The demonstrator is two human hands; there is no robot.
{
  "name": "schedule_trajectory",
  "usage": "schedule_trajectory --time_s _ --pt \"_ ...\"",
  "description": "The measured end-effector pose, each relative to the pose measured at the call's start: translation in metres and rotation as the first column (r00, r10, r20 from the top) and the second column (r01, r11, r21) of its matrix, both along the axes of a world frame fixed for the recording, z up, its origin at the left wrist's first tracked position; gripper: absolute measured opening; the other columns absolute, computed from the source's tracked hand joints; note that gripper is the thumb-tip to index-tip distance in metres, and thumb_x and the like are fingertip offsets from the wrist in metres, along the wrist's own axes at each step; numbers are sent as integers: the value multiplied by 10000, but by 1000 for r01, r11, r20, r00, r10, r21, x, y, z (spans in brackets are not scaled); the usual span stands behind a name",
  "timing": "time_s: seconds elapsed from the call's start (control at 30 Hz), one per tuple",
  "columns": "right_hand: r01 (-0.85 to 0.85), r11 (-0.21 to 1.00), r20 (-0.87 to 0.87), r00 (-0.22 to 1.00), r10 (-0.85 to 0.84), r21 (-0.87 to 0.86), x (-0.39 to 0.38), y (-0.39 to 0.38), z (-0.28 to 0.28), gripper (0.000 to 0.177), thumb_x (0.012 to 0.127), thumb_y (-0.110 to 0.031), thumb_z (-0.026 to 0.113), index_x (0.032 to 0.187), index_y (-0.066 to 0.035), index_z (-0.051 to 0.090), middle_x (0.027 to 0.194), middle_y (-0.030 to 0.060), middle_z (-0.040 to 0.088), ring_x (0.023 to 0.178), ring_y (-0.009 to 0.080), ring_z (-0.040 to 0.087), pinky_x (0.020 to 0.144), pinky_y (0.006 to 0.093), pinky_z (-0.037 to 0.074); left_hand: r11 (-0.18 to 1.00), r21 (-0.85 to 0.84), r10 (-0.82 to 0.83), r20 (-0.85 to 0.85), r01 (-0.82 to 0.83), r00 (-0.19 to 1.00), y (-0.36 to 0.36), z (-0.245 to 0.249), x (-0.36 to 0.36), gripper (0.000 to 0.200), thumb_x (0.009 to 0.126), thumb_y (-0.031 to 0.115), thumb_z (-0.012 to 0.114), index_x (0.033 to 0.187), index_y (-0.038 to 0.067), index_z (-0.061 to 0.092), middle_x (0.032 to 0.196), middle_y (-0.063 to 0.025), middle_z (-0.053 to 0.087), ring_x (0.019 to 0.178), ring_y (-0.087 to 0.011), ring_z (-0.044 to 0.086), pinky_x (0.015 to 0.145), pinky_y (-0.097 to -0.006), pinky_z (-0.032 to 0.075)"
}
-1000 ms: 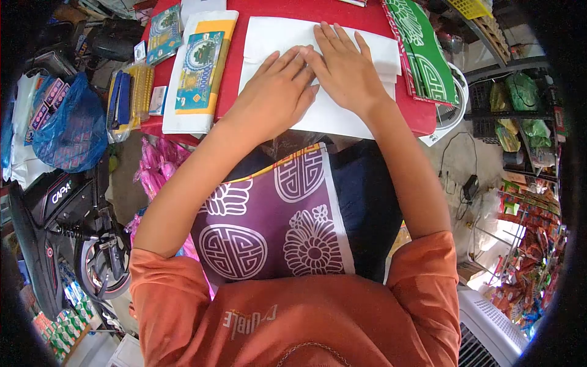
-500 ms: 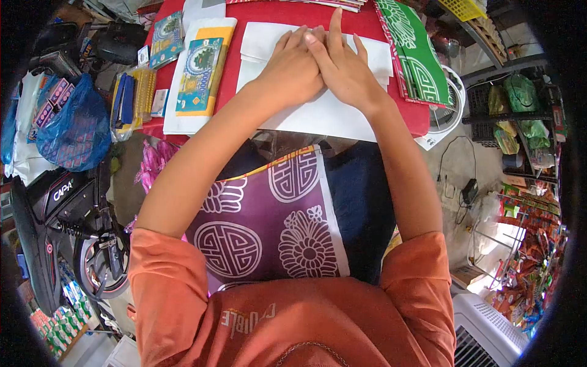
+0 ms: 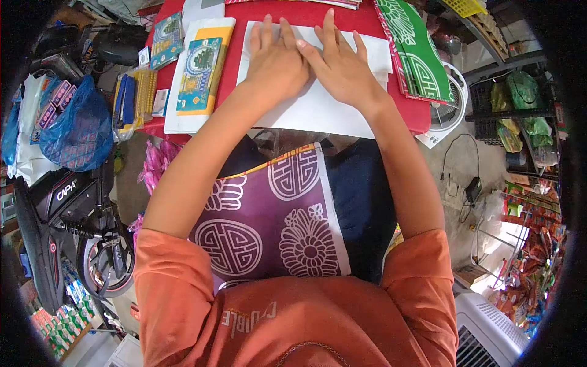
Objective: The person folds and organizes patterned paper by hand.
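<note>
White paper lies on the red table, with another folded white edge near its top. My left hand presses flat on the paper, fingers stretched forward. Beside it my right hand also rests flat with spread fingers, its thumb touching the left hand. Neither hand grips anything. To the left sits a stack of white and yellow paper topped by a bundle of blue-green printed notes. Right of the paper is a green sheet with white patterns. Across my lap lies a purple patterned sheet.
The red table ends just before my lap. At its left edge are a blue stapler and a second printed bundle. A blue plastic bag of boxes and a black bike stand left; a white fan is right.
My left hand has slid left, out from under the right hand, and its fingers now lie straight. The right hand stays nearly in place.
</note>
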State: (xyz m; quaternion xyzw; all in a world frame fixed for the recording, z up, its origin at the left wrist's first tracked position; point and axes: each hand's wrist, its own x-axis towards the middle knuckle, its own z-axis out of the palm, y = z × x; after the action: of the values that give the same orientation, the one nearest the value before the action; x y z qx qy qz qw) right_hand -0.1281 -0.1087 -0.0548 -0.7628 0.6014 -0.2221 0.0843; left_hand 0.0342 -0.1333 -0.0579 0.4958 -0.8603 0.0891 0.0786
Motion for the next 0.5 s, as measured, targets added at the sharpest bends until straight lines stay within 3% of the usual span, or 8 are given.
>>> schedule_trajectory --time_s 0.07,0.17,0.37,0.43,0.5 --pt "3 1000 -7 1000 -3 -2 1 0 1 964 1067 -660 288 1641 55 -10 1601 221 452 1557 319 321 1279 516 68 998 -52 16 -117 -22 993 -10 -13 13 685 1047 387 428 1533 -95 399 1624 -299 353 1553 -479 213 1272 -586 84" --pt "17 1000 -36 999 -17 -11 2 0 1 967 1066 -660 307 1643 52 -1 1598 221 454 1557 317 322 1279 517 79 996 -36 80 -9 -80 997 -7 -4 29 727 1059 393 399 1509 -175 354 1605 -310 376 1551 -482 213 1273 -583 91" --pt "21 1000 -75 997 -22 -19 2 -2 -1 962 1064 -656 322 1645 48 17 1595 222 458 1555 322 324 1279 526 82 995 -45 92 -12 -92 996 -10 -9 45 768 1065 441 384 1520 -176 337 1597 -315 385 1551 -488 205 1272 -573 74" --pt "31 1000 -116 993 -30 0 1 -1 -2 958 1065 -652 329 1645 48 26 1596 219 458 1555 322 324 1278 530 83 983 -25 182 -20 -183 983 -9 -11 44 776 1067 453 378 1521 -175 337 1599 -316 384 1556 -475 205 1273 -564 76" --pt "6 998 -49 999 -9 -65 1 -1 -7 948 1065 -646 318 1628 83 96 1533 270 505 1533 361 357 1270 542 87 977 -16 213 -16 -213 977 -9 -12 47 782 1069 469 373 1530 -163 338 1604 -310 383 1561 -463 205 1273 -558 78"
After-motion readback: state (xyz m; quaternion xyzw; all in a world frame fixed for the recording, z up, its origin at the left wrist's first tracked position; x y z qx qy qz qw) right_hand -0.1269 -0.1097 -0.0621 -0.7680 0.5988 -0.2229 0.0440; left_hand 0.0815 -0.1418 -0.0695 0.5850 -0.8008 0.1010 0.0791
